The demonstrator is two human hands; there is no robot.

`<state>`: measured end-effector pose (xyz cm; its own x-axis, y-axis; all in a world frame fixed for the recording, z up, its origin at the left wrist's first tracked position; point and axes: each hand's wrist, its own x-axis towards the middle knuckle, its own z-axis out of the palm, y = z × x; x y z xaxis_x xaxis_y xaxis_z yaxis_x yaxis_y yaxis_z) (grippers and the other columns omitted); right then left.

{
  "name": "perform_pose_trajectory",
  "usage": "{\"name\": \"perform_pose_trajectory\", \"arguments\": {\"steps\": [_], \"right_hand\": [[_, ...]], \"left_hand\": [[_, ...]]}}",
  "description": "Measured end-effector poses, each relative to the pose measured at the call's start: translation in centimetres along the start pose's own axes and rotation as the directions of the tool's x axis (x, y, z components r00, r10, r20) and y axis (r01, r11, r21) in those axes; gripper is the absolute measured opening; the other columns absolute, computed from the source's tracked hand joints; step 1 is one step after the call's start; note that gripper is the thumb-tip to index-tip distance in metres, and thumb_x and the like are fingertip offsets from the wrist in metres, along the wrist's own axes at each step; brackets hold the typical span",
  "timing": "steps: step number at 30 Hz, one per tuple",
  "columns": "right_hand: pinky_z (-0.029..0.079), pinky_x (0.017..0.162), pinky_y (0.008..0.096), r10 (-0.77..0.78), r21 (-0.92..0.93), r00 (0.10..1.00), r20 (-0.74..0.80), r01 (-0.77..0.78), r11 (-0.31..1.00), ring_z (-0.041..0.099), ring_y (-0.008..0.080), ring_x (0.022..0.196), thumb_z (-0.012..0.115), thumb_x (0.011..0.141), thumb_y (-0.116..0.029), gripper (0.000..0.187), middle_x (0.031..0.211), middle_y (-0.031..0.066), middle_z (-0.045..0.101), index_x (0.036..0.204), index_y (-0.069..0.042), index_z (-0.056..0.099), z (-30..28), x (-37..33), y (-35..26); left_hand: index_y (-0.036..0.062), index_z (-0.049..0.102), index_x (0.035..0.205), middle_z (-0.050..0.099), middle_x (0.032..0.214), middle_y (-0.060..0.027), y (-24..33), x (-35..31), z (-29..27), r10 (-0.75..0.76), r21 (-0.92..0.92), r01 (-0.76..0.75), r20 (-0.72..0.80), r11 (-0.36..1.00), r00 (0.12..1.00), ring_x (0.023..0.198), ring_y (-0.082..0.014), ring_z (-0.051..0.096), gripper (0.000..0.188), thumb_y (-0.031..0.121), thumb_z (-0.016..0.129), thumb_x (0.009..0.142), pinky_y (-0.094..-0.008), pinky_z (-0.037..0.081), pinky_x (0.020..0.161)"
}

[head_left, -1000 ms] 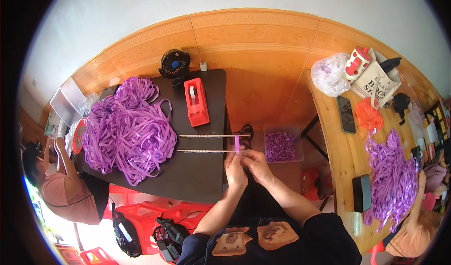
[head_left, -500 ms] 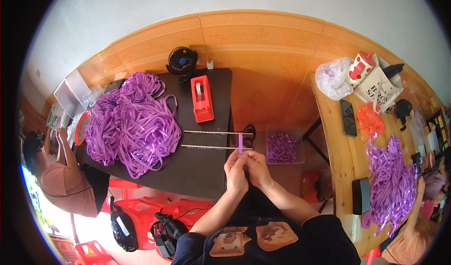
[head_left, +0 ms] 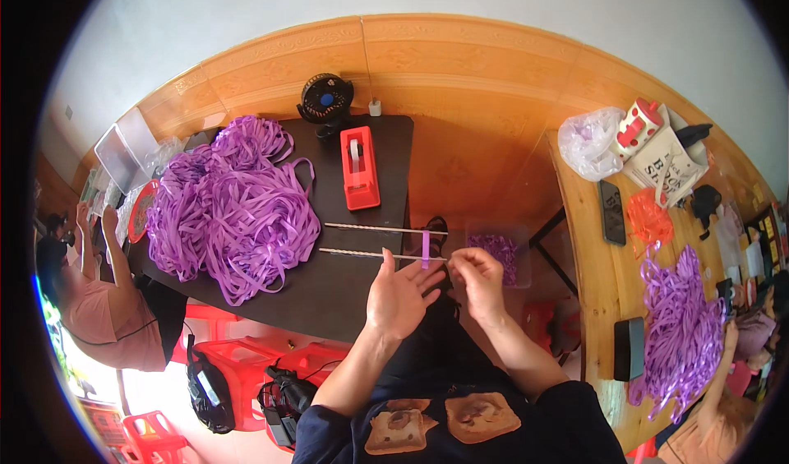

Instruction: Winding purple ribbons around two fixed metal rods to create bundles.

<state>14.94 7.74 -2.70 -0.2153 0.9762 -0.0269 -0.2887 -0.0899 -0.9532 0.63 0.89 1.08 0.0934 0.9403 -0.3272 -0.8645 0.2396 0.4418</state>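
Find a narrow purple ribbon strip (head_left: 426, 249) just beyond the fingertips of the left hand (head_left: 396, 301), crosswise over an upper rod (head_left: 374, 227) and a lower rod (head_left: 362, 254), near the right ends of both. Cannot tell full wrap from mere lay, nor contact with the left fingers from a slight gap.

Rate slipping off the rod ends as the chief risk; likely cause, a rightward tug with so little rod beyond the strip. Rate slackening or twisting second, given no evident grip by the left fingers. Rate uneven rod spacing third, through a knock from either hand.

Record the left hand as palm up, fingers spread and slightly curled, thumb pointing away from the body, holding nothing visible. Record the right hand (head_left: 481, 281) as pinched, thumb toward forefinger, just beside the lower rod's tip; cannot confirm anything between those fingers.

Note, well left of the left fingers, a ribbon pile (head_left: 230, 217) on a black table (head_left: 345, 308); beyond the left fingertips, past the rods, a red tape dispenser (head_left: 360, 172).
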Motion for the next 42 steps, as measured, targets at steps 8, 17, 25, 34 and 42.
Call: {"name": "perform_pose_trajectory", "arguments": {"steps": [8, 17, 25, 34, 42], "right_hand": [[0.04, 0.065, 0.0201, -0.059, -0.111, 0.937, 0.345, 0.103, 0.988, 0.052, 0.0048, 0.075, 0.064, 0.09, -0.015, 0.019, 0.085, 0.0004, 0.061, 0.097, 0.003, 0.065, 5.7, 8.1, -3.1], [0.035, 0.056, 0.0219, 0.185, -0.339, 0.912, 0.366, -0.055, 0.939, 0.046, 0.0032, 0.063, 0.067, 0.088, -0.022, 0.02, 0.07, -0.0031, 0.058, 0.085, -0.002, 0.068, 14.4, 14.3, -0.9], [0.041, 0.063, 0.0242, 0.048, -0.07, 0.981, 0.19, -0.035, 0.997, 0.053, 0.0079, 0.069, 0.065, 0.084, -0.01, 0.013, 0.074, 0.0023, 0.061, 0.076, 0.0, 0.064, 17.2, 13.1, -0.6], [0.039, 0.073, 0.0272, -0.136, -0.323, 0.972, 0.194, 0.194, 0.926, 0.051, 0.0122, 0.089, 0.066, 0.084, -0.01, 0.014, 0.096, 0.0089, 0.06, 0.076, 0.001, 0.065, 15.8, 8.8, 0.0], [0.042, 0.071, 0.0305, -0.28, -0.526, 0.944, 0.172, 0.329, 0.784, 0.054, 0.0175, 0.084, 0.069, 0.079, -0.008, 0.015, 0.096, 0.0099, 0.058, 0.07, 0.002, 0.064, 14.2, 10.4, 3.3]], "left_hand": [[-0.0066, 0.011, 0.145, 0.029, 0.147, -0.0232, 0.5, -0.6, -1.0, -0.051, -0.03, 0.053, 0.063, 0.998, 0.997, 0.135, -0.0359, 0.029, 0.094, 0.068, 0.024, 0.091, -0.0434, 0.021, 0.109], [-0.0079, 0.009, 0.145, 0.033, 0.145, -0.0207, 0.2, 0.0, -1.3, -0.065, -0.039, 0.069, 0.083, 0.997, 0.994, 0.133, -0.033, 0.032, 0.097, 0.07, 0.027, 0.09, -0.0425, 0.023, 0.109], [-0.0078, 0.028, 0.139, 0.037, 0.142, -0.0204, 0.1, -0.2, -1.0, -0.053, -0.119, 0.059, 0.05, 0.991, 0.997, 0.131, -0.0301, 0.035, 0.087, 0.065, 0.026, 0.093, -0.0417, 0.024, 0.109], [-0.0049, 0.037, 0.134, 0.047, 0.136, -0.0159, 0.5, -0.6, -0.7, -0.008, -0.131, 0.014, 0.048, 0.991, 0.999, 0.126, -0.0288, 0.042, 0.074, 0.058, 0.023, 0.097, -0.0436, 0.028, 0.107], [-0.0054, 0.037, 0.135, 0.044, 0.137, -0.0173, 0.4, -0.8, -0.7, -0.002, -0.139, 0.013, 0.083, 0.99, 0.997, 0.128, -0.0285, 0.04, 0.075, 0.058, 0.023, 0.097, -0.0417, 0.028, 0.107]]}}
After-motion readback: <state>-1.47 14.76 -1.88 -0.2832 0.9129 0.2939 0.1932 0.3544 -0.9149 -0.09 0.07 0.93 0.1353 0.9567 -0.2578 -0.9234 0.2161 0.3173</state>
